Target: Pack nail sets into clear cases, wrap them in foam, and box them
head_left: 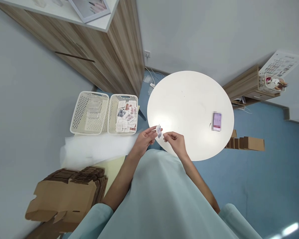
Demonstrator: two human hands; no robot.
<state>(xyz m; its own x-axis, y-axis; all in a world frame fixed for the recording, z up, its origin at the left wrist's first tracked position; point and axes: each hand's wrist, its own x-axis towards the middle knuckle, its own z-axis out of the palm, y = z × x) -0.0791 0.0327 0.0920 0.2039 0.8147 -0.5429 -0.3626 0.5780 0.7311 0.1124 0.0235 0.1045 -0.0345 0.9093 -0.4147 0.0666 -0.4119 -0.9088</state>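
My left hand pinches a small whitish piece with dark and pinkish patterned spots between thumb and fingers, over the near left edge of the white round table. It may be a card or a clear film; its exact kind is too small to tell. Just right of it, my right hand has its thumb and forefinger pressed together, a little apart from the piece. Whatever those fingertips hold, if anything, is too small to make out.
Left of the table stand a white basket of small cards and packs and another basket with clear boxes. Below them lie a white wrap roll and flattened cardboard boxes. A blurred purple item rests on the table's right side.
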